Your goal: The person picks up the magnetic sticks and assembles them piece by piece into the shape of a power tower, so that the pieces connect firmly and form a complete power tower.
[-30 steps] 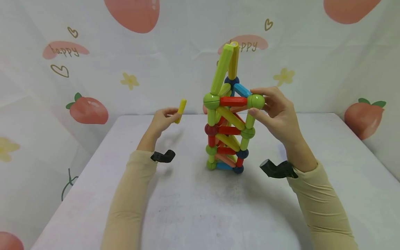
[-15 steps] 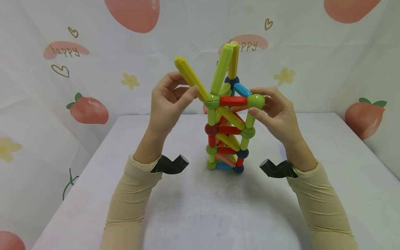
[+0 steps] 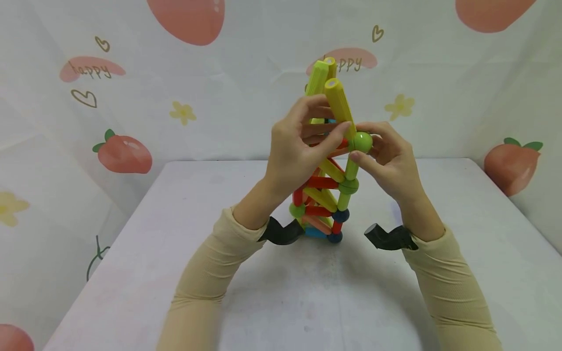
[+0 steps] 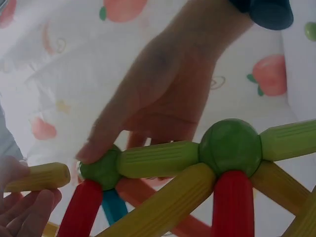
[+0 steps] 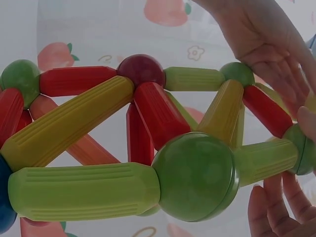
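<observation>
A tower of ribbed magnetic rods and balls [image 3: 322, 183] stands upright on the table. My left hand [image 3: 295, 141] pinches a yellow rod [image 3: 339, 100], tilted, above the tower's top right corner. In the left wrist view, a narrow gap separates the rod's end [image 4: 61, 175] from the green ball [image 4: 101, 170] at that corner. My right hand [image 3: 391, 158] grips that same green ball [image 3: 362, 142] between thumb and fingers. A light green rod [image 3: 318, 78] and another yellow rod [image 3: 331, 67] rise from the tower's top. My left hand covers the top left corner in the head view.
The white table [image 3: 184, 204] reaches back to a hanging cloth [image 3: 246, 73] printed with peaches, hearts and flowers. Black camera mounts, one [image 3: 283, 231] on the left wrist and one [image 3: 390, 237] on the right, stick out close to the tower.
My left hand has brought the yellow rod from left of the tower, past the top left ball, over to the top right ball. My right hand has kept its grip there.
</observation>
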The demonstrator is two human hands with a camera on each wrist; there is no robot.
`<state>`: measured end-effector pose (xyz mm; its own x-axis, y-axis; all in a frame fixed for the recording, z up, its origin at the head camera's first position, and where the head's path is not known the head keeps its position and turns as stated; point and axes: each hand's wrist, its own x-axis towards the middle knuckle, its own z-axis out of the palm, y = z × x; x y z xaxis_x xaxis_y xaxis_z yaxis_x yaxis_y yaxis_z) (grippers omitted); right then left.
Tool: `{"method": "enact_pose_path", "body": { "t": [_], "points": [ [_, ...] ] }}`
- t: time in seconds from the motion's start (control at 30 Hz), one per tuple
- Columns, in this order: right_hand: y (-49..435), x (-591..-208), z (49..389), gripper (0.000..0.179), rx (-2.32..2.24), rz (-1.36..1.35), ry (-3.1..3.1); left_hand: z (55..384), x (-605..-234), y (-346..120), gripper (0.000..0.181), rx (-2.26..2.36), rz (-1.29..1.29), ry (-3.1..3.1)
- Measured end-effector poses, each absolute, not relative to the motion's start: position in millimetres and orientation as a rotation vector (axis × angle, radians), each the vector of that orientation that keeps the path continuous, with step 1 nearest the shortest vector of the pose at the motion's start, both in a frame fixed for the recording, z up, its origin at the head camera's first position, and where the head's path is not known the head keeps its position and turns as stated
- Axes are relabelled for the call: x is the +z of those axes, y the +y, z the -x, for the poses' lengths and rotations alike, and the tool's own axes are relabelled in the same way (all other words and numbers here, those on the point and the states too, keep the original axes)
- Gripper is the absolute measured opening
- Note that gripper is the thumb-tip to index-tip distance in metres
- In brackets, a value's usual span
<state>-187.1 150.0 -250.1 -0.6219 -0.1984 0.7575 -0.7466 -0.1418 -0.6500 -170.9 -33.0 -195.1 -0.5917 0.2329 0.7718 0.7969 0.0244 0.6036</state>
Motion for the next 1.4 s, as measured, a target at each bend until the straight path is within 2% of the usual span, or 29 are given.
{"method": "enact_pose_path", "body": {
  "t": [0.3, 0.57, 0.7, 0.9, 1.1, 1.23, 1.4],
  "points": [
    [150, -250, 187, 0.036, 1.817, -1.05, -1.722, 171, -195, -19, 0.049, -1.456, 0.923, -1.953],
    [148, -249, 186, 0.038, 1.76, -1.016, -1.729, 170, -195, -17, 0.051, -1.315, 0.869, -2.01],
    [143, -246, 184, 0.033, 1.699, -0.951, -1.732, 169, -194, -19, 0.051, -1.251, 0.847, -2.019],
    [137, -241, 182, 0.017, 1.635, -0.809, -1.767, 169, -197, -30, 0.04, -1.219, 0.875, -1.91],
    [132, -235, 177, 0.016, 1.628, -0.664, -1.831, 175, -203, -50, 0.025, -1.095, 0.851, -1.696],
    [130, -231, 175, 0.018, 1.636, -0.575, -1.88, 184, -207, -64, 0.027, -1.171, 0.793, -1.76],
    [128, -228, 176, 0.02, 1.647, -0.547, -1.899, 190, -217, -76, 0.03, -1.494, 0.809, -1.972]
  ]
}}
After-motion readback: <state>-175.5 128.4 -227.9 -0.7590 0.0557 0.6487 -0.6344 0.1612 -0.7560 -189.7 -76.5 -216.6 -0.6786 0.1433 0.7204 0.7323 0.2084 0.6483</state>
